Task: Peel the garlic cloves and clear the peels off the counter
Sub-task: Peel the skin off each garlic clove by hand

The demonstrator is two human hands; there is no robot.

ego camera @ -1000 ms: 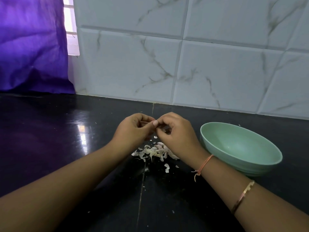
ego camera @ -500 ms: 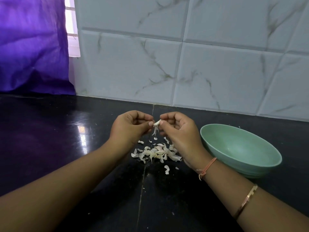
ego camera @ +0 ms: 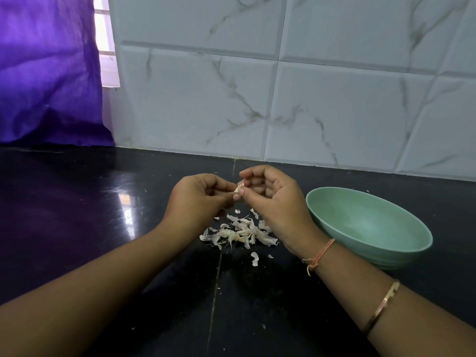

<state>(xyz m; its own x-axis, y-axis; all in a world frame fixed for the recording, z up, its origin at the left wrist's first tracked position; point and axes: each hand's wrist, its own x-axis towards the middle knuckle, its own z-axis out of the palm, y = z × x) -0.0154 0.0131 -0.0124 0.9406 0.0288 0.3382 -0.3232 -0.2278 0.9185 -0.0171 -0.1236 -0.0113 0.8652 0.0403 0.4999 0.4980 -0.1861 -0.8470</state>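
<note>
Setting: black polished stone table (ego camera: 77, 228) runs along a wall of white, grey-veined tiles (ego camera: 334, 112); a purple curtain (ego camera: 46, 73) hangs at far left beside a bright strip of window (ego camera: 104, 47).
Left hand: the left hand (ego camera: 198, 199) is raised just above the table, its fingers (ego camera: 226, 187) curled, with thumb and forefinger pinching one end of a small garlic clove (ego camera: 239, 188).
Right hand: the right hand (ego camera: 273, 199) faces it with the palm turned toward the camera, thumb and forefinger tips clamped on the clove's other end, the other fingers curled loosely inward.
Garlic clove: pale, held in the air between the two hands above the far edge of the heap of skins; how much skin is left on it cannot be told.
Peels: papery white peels (ego camera: 239, 233) lie heaped on the table below and between the wrists, with a few stray flakes scattered nearer the camera.
Bowl: a pale green bowl (ego camera: 360, 222) sits mouth up on the table to the right, just beside the right wrist and apart from the peels.
Right forearm: an orange thread band (ego camera: 320, 255) at the wrist, a thin metal bangle (ego camera: 381, 307) further up.
</note>
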